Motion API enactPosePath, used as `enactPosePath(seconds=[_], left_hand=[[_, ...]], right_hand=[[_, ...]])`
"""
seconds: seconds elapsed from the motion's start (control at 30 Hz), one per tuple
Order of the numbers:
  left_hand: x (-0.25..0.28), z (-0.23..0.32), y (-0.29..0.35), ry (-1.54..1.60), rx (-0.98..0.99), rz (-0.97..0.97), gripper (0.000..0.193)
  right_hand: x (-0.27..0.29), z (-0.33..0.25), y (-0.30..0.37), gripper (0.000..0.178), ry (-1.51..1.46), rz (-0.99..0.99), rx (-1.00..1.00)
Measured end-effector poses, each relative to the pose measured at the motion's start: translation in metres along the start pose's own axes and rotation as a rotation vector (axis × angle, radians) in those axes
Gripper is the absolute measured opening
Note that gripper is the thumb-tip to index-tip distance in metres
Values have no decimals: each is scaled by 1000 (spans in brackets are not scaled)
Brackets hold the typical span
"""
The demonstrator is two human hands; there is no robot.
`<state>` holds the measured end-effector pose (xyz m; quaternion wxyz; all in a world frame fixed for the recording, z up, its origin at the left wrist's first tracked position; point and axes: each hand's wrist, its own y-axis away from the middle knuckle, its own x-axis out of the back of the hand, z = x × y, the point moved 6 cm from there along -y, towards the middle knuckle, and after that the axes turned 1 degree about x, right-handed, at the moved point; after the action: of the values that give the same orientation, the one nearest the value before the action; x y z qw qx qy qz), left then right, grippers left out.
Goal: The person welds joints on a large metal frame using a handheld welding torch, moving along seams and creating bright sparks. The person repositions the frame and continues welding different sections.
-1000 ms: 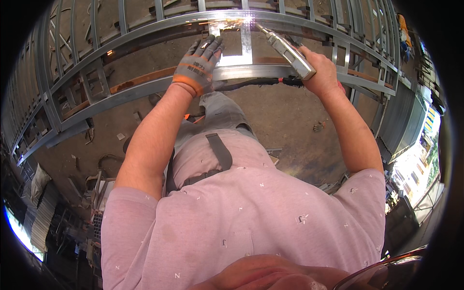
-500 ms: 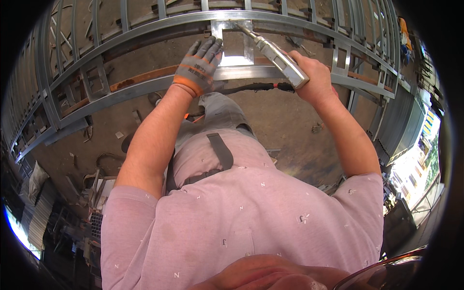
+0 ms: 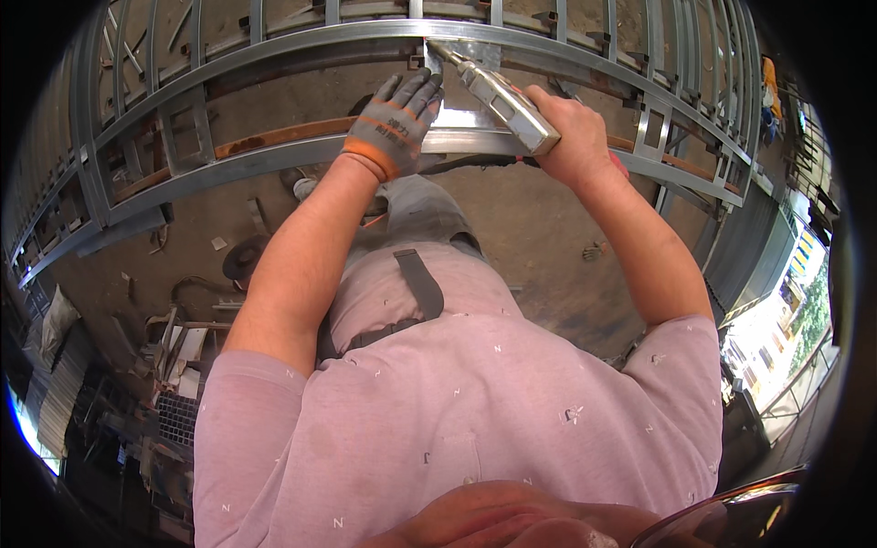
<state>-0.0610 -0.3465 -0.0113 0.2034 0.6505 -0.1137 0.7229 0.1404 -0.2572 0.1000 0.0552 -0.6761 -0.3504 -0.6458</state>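
My left hand [image 3: 396,126], in a grey and orange work glove, lies with its fingers stretched out beside a short metal crosspiece [image 3: 433,62]. It looks to rest on or just above the frame. In my bare right hand [image 3: 575,137] is a silver, boxy handheld welding gun [image 3: 504,102] with a thin nozzle. The nozzle tip is at the joint where the crosspiece meets the far rail [image 3: 365,33] of a metal frame. My fingers wrap the gun's grip, which is partly hidden. A shiny plate [image 3: 464,119] lies between the far rail and the near rail [image 3: 470,142].
Frames with many upright bars [image 3: 256,20] extend away and to both sides. A dark cable [image 3: 475,163] runs below the near rail. Rusty bars [image 3: 283,137] lie under the frame. Scrap pieces [image 3: 187,352] and a black grid [image 3: 176,416] are at the lower left.
The view has shifted, so the frame appears farther right. My left hand has moved slightly right in the picture. The gun's nozzle has come to the left end of the plate, by the crosspiece.
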Motion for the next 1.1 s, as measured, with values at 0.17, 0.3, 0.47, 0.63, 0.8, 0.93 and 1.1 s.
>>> enactPosePath(seconds=[0.17, 0.3, 0.47, 0.63, 0.8, 0.93, 1.1], left_hand=[[5, 1, -1, 11, -12, -1, 93], [7, 1, -1, -5, -7, 19, 88], [9, 2, -2, -8, -7, -25, 81], [9, 1, 0, 7, 1, 0, 79], [8, 1, 2, -2, 7, 11, 81], [11, 0, 3, 9, 5, -48, 82], [8, 0, 5, 35, 21, 7, 83]], right_hand=[[-3, -1, 0, 30, -3, 37, -8], [-2, -4, 0, 31, 29, -4, -37], [-5, -3, 1, 32, 47, 1, -47], [-3, -6, 1, 32, 34, 5, -50], [-6, -3, 0, 31, 20, 30, -38], [-3, -3, 1, 31, 31, 31, -46], [-5, -4, 1, 31, 48, 18, -78]])
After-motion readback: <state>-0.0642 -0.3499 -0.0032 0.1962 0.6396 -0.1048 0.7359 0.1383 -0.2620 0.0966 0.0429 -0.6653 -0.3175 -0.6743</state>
